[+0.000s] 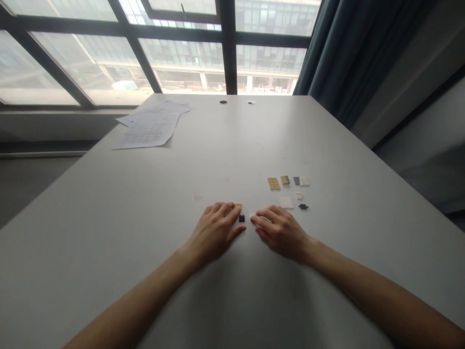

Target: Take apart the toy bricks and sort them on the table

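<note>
My left hand [215, 228] lies low over the table with fingers stretched and the thumb apart. Its fingertips touch a small yellow studded brick [238, 204], partly covered by the fingers. Between that hand's index finger and thumb, a little beyond them, sits a small black brick [241, 218]. My right hand [281, 228] rests opposite, fingers slightly bent and apart, the tips at a small white piece [252, 218] that is mostly hidden. Just beyond the right hand lies a flat pale pink square [286, 202].
Further right lie a yellow studded plate [273, 183], a yellow-and-grey piece [285, 180], a grey-and-white piece [301, 181], a small cream piece [299, 196] and a dark piece with side pins [303, 207]. Printed papers [148, 128] lie at the far left of the white table [225, 145].
</note>
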{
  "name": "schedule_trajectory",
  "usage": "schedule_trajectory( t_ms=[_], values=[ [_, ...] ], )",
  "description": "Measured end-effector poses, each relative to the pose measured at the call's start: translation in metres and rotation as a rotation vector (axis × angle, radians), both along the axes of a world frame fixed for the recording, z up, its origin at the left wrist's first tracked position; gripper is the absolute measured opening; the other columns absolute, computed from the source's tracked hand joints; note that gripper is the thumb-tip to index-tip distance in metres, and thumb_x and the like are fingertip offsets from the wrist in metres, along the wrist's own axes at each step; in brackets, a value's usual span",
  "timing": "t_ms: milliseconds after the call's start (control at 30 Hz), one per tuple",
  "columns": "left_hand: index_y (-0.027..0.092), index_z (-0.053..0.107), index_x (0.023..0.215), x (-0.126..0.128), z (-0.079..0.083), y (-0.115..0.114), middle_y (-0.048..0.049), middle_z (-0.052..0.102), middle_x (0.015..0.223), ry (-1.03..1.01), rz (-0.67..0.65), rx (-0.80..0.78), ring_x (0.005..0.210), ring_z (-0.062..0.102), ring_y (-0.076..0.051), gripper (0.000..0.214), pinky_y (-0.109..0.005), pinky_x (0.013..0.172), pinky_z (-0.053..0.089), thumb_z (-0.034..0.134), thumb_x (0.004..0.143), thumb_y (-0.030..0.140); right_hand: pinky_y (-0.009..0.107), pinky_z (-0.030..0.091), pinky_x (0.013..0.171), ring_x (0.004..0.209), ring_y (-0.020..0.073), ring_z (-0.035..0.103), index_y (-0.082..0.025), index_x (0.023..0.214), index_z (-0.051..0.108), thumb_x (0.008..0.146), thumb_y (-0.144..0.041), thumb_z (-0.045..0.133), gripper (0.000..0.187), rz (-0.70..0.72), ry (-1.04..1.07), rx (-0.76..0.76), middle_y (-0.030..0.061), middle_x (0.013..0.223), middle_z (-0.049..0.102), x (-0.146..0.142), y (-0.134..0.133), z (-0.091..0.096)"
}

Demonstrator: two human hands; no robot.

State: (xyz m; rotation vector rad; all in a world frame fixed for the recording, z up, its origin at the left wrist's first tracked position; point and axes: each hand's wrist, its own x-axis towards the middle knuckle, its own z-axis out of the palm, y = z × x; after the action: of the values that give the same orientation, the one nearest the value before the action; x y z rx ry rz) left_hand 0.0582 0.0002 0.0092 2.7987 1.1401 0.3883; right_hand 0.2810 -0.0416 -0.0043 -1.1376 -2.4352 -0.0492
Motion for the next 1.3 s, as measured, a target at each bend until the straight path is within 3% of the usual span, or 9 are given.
schedule_trajectory(
  t_ms=[233, 400, 733, 1300],
  values=[
    [0.023, 0.056, 0.121, 0.010, -0.001, 0.033, -0.0086, 0.062, 0.119, 0.016, -0.015, 0.027, 0.110, 0.052, -0.026, 0.036, -0.041, 0.091, 0.041, 0.045, 0.094, 0.044, 0.037, 0.044, 0.085, 0.098, 0.0227, 0.055, -0.014, 0.104, 0.062, 0.094, -0.015, 0.045, 0.020, 0.040, -0.048, 0.043, 0.0107, 0.105, 0.065, -0.019, 0.008, 0.001],
    [0.025, 0.059, 0.116, 0.013, 0.002, 0.049, -0.0068, 0.064, 0.116, 0.013, 0.009, 0.020, 0.108, 0.053, -0.025, 0.031, -0.039, 0.087, 0.041, 0.039, 0.096, 0.039, 0.033, 0.044, 0.076, 0.084, 0.0197, 0.055, -0.015, 0.097, 0.062, 0.093, -0.012, 0.048, 0.014, 0.012, -0.128, 0.003, 0.0076, 0.092, 0.064, -0.029, 0.016, 0.000],
    [0.024, 0.058, 0.118, 0.033, 0.004, 0.040, -0.0068, 0.063, 0.114, 0.038, -0.036, 0.023, 0.108, 0.053, -0.024, 0.031, -0.040, 0.091, 0.039, 0.037, 0.097, 0.033, 0.030, 0.045, 0.077, 0.080, 0.0188, 0.054, -0.013, 0.100, 0.059, 0.094, -0.010, 0.045, 0.016, 0.003, -0.096, -0.007, 0.0074, 0.087, 0.063, -0.011, 0.009, -0.001],
    [0.021, 0.059, 0.110, 0.095, 0.005, 0.027, -0.0095, 0.063, 0.108, 0.018, -0.160, 0.017, 0.103, 0.053, -0.025, 0.026, -0.040, 0.087, 0.038, 0.042, 0.095, 0.034, 0.030, 0.043, 0.071, 0.074, 0.0186, 0.054, -0.017, 0.079, 0.062, 0.092, -0.010, 0.046, 0.021, -0.181, -0.111, 0.068, 0.0067, 0.078, 0.063, 0.050, -0.023, -0.002]
  ],
)
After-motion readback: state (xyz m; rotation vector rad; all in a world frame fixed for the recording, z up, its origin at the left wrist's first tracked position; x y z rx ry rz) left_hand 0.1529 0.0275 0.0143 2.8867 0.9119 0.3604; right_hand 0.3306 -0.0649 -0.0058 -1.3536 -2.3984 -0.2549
